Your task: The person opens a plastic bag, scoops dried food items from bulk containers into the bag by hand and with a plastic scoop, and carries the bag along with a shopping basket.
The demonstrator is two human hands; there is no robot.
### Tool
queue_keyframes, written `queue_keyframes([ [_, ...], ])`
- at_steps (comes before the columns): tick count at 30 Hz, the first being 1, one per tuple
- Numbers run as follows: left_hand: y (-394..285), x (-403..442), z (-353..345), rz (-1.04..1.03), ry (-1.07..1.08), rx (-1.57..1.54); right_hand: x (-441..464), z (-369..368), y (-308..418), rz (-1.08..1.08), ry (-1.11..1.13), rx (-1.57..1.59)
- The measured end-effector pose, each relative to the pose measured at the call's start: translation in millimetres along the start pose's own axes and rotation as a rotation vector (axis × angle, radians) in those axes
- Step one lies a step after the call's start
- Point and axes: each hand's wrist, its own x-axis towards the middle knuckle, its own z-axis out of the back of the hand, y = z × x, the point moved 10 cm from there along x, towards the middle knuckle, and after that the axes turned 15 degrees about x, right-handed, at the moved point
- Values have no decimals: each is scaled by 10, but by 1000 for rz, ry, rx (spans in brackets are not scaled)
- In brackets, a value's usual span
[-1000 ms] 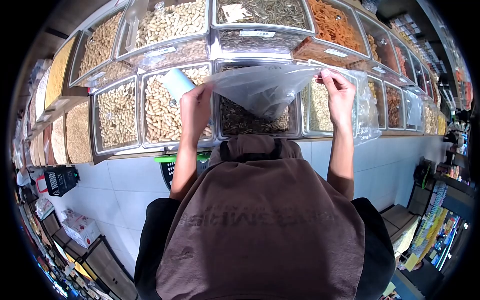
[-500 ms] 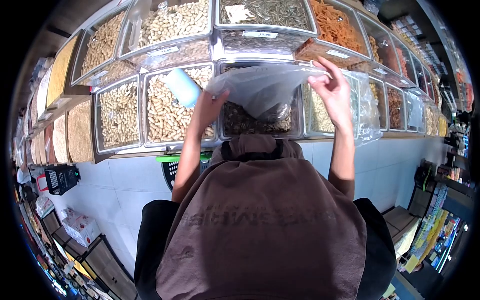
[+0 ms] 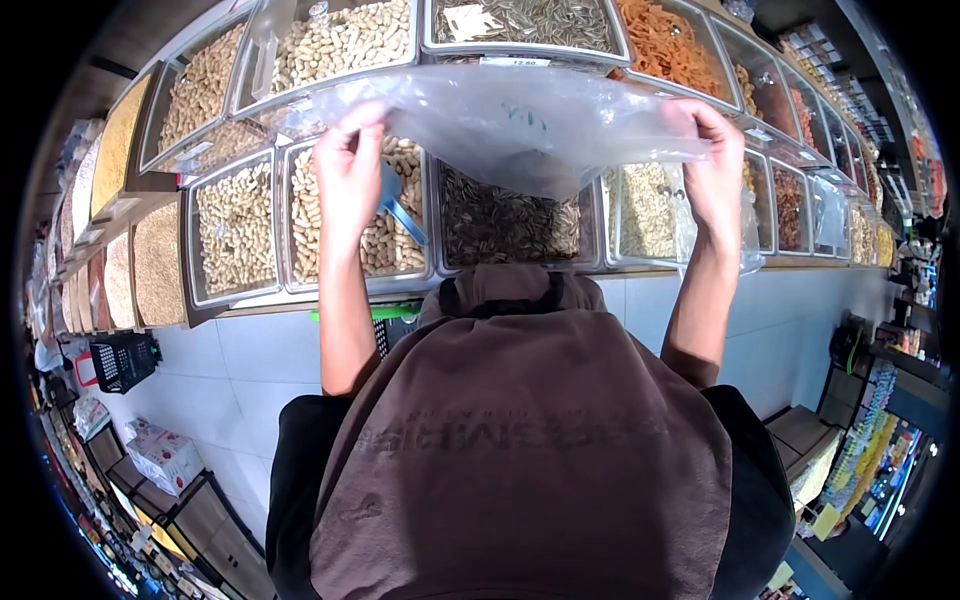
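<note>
A clear plastic bag [image 3: 520, 120] is stretched wide between my two hands, above the bin of dark sunflower seeds [image 3: 500, 222]. My left hand [image 3: 350, 165] pinches the bag's left edge, over the peanut bin [image 3: 310, 215]. At the bag's right edge my right hand [image 3: 715, 160] is closed on the plastic, its fingertips partly behind the film. Beneath the left hand a blue scoop [image 3: 402, 215] lies on the peanuts, partly hidden by that hand. The bag's lower part sags over the seeds.
Behind are bins of peanuts [image 3: 345, 40], striped seeds [image 3: 540, 25] and orange strips [image 3: 672, 50]. A bin of pale seeds [image 3: 642, 215] stands at the right. A black basket [image 3: 122, 362] and a white box [image 3: 163, 457] are at the lower left.
My hands have moved apart, the left one outward to the left and the right one to the right. The bag is spread wider and higher. More of the blue scoop's handle shows.
</note>
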Motion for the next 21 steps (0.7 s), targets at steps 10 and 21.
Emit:
queue_keyframes([
  [10,-437,-232,690,-115,-361,123,135,-302,653,332,67,44],
  [21,-1571,-1330,1242,-730,-301,437,266,-2251,-589,-128,417,358],
])
